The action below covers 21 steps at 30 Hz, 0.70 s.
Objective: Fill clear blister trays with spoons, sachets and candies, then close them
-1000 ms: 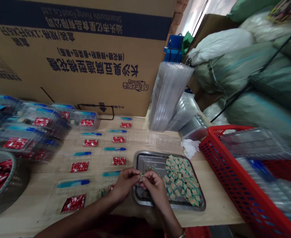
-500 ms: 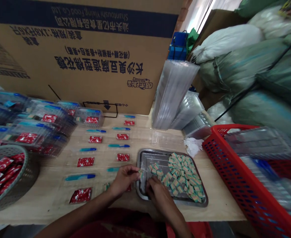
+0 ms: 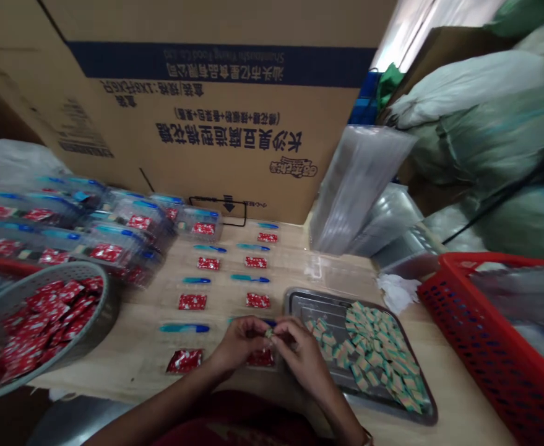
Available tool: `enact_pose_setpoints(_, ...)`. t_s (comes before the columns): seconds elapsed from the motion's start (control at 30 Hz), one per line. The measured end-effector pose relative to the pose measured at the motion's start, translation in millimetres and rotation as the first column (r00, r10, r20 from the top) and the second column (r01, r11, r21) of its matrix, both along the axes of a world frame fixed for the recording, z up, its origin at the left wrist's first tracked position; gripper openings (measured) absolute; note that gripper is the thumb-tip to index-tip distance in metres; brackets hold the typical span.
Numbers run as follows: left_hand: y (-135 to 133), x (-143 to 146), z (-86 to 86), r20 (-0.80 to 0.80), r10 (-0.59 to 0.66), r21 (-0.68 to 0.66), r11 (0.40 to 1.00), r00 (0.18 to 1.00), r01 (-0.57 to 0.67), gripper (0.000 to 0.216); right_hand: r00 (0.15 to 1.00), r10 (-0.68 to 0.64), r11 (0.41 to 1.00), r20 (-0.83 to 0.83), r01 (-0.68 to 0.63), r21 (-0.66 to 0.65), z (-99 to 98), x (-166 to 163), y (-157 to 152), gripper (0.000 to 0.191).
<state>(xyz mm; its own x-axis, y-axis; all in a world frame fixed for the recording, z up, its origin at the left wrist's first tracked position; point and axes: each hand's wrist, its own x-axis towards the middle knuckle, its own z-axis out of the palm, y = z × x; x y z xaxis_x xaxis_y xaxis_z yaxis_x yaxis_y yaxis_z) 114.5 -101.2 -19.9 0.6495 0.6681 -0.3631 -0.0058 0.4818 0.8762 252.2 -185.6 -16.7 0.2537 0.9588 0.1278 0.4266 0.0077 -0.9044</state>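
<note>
My left hand (image 3: pixel 240 342) and my right hand (image 3: pixel 300 348) meet in front of me, just left of the tray. Both are closed, thumbs and fingers pinching a small pale green candy piece (image 3: pixel 268 333) between them. Directly beneath them lies a clear tray with a red packet (image 3: pixel 260 357) and a blue pick, partly covered by my fingers. On the right, a dark metal tray (image 3: pixel 315 298) carries many tan-and-green striped candy pieces (image 3: pixel 378 347). Two rows of clear trays, each with a red packet (image 3: pixel 192 301) and a blue pick (image 3: pixel 185 327), run away from me.
A grey basket (image 3: pixel 109 310) of red packets stands at left, with filled clear boxes (image 3: pixel 107 251) stacked behind. A large carton (image 3: pixel 234 142) closes off the back. Stacked clear plastic trays (image 3: pixel 355 192), a crumpled white tissue (image 3: pixel 398 292) and a red crate (image 3: pixel 466 334) are at right.
My right hand has left the metal tray and moved left to join my left hand at the candy piece. The camera view has swung left, so everything sits further right.
</note>
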Motion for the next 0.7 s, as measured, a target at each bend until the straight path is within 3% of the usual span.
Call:
enact_pose_setpoints(0.1,0.9,-24.3,-5.6,-0.002,0.075,-0.098,0.992,0.997,-0.074,0.042,0.989,0.143,0.987,-0.045,-0.146,-0.068,-0.3,-16.9,10.1,0.009)
enact_pose_setpoints(0.17,6.0,-42.7,-7.0,-0.035,0.065,-0.069,0.995,0.997,-0.067,0.042,0.977,0.209,0.970,-0.054,-0.214,-0.118,-2.5,-26.0,23.3,0.010)
enact_pose_setpoints(0.27,26.9,-66.6,-4.2,-0.164,0.159,0.202,0.971,0.974,-0.125,0.034,0.968,0.250,0.960,0.016,-0.245,-0.136,-9.2,-33.0,59.5,0.013)
enact_pose_setpoints(0.37,57.5,-78.6,0.2,-0.281,0.376,0.550,0.817,0.883,-0.173,0.029,0.963,0.219,0.968,0.155,-0.195,-0.155,-17.2,-34.9,104.5,0.014)
enact_pose_setpoints(0.5,83.5,-77.8,1.7,-0.415,0.420,0.719,0.695,0.807,0.008,0.027,0.932,0.232,0.968,0.278,-0.195,-0.155,-22.5,-42.2,135.7,0.016)
enact_pose_setpoints(0.7,88.6,-66.5,3.0,-0.584,0.374,0.774,0.525,0.721,0.354,0.026,0.879,0.212,0.974,0.428,-0.155,-0.165,-24.8,-60.3,126.7,0.021)
